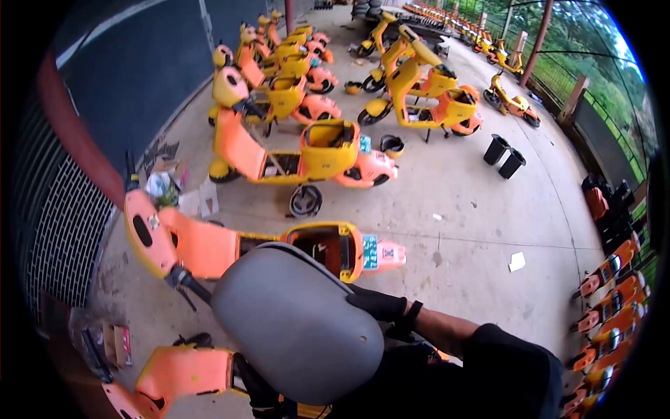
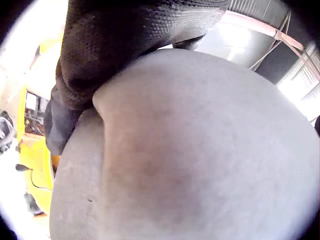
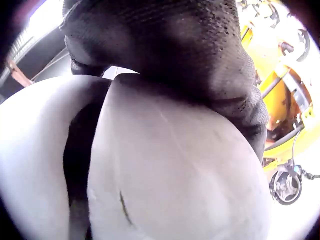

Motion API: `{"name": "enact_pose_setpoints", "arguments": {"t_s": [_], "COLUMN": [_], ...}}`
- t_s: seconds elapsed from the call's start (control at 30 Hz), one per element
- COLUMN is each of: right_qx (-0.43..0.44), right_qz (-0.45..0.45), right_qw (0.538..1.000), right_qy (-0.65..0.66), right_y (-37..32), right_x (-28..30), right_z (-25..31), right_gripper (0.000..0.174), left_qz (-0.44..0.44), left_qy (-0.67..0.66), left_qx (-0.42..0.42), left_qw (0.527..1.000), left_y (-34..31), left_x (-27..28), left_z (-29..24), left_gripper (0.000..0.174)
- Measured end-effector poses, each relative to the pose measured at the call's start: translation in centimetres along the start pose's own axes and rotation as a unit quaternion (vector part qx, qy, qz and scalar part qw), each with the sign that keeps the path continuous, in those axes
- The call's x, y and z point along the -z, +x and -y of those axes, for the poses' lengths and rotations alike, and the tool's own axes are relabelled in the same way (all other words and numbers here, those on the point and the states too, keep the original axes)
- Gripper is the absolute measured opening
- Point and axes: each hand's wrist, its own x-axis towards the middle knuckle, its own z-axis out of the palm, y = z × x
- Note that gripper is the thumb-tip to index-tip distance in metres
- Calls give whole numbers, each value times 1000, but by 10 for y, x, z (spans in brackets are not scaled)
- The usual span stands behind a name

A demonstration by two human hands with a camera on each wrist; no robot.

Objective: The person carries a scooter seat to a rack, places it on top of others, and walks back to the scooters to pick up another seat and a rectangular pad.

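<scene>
A large, smooth grey scooter seat (image 1: 293, 328) with a small hole fills the space in front of my body in the head view. My right hand (image 1: 377, 305), in a black glove, grips its right edge. At its lower left, my gloved left hand (image 1: 255, 384) holds the other side, partly covered by the seat. The left wrist view shows bent fingers (image 2: 120, 45) over the stepped grey surface. In the right wrist view, gloved fingers (image 3: 165, 55) curl over the rim, and a dark gap runs between two rounded grey parts. The palms are hidden.
Just beyond the seat stands an orange-and-yellow scooter (image 1: 202, 244) with an open seat compartment. Another scooter (image 1: 185, 373) is at lower left. Helmets, including one on the floor (image 1: 306, 201), lie among rows of scooters. Two black bins (image 1: 511, 163) stand at right; cardboard (image 1: 199, 200) lies by the wall.
</scene>
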Motion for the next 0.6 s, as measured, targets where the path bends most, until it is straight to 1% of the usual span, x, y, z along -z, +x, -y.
{"name": "enact_pose_setpoints", "arguments": {"t_s": [0.03,0.07,0.1,0.17,0.2,0.23,0.27,0.3,0.33,0.37,0.43,0.47,0.5,0.57,0.6], "right_qx": [25,49,73,118,51,58,132,204,208,188,157,175,190,242,253], "right_qz": [-44,-88,-111,-152,-187,-190,-259,-326,-350,-359,-358,-388,-398,-412,-434], "right_qw": [998,994,989,981,975,975,956,922,912,901,884,846,838,814,802], "right_qy": [-21,-39,58,22,106,103,29,-41,-49,157,256,320,323,330,325], "right_y": [-7,-15,-36,-61,-85,-109,-132,-149,-161,-173,-215,-230,-248,-280,-294], "right_x": [28,38,47,108,122,133,145,162,192,218,257,270,285,312,319], "right_z": [-10,13,35,17,40,57,70,76,68,57,59,62,62,57,60], "right_gripper": [67,61,49,42,40,40,40,39,41,45,51,53,55,58,60], "left_qz": [-90,-57,-42,-6,19,28,50,71,80,155,174,189,184,279,310], "left_qy": [-27,-21,28,62,76,77,97,118,196,229,302,243,212,328,290], "left_qx": [5,35,43,93,118,118,141,164,99,104,175,226,279,274,303], "left_qw": [996,998,998,994,990,990,984,977,972,955,921,924,918,860,853], "left_y": [21,41,65,110,133,156,177,196,214,231,261,278,287,315,328], "left_x": [-18,-29,-31,-86,-103,-128,-154,-174,-187,-204,-234,-252,-280,-316,-327], "left_z": [9,17,25,47,62,82,103,124,149,167,201,228,251,293,317], "left_gripper": [52,50,47,46,45,45,45,45,45,45,46,48,51,56,57]}}
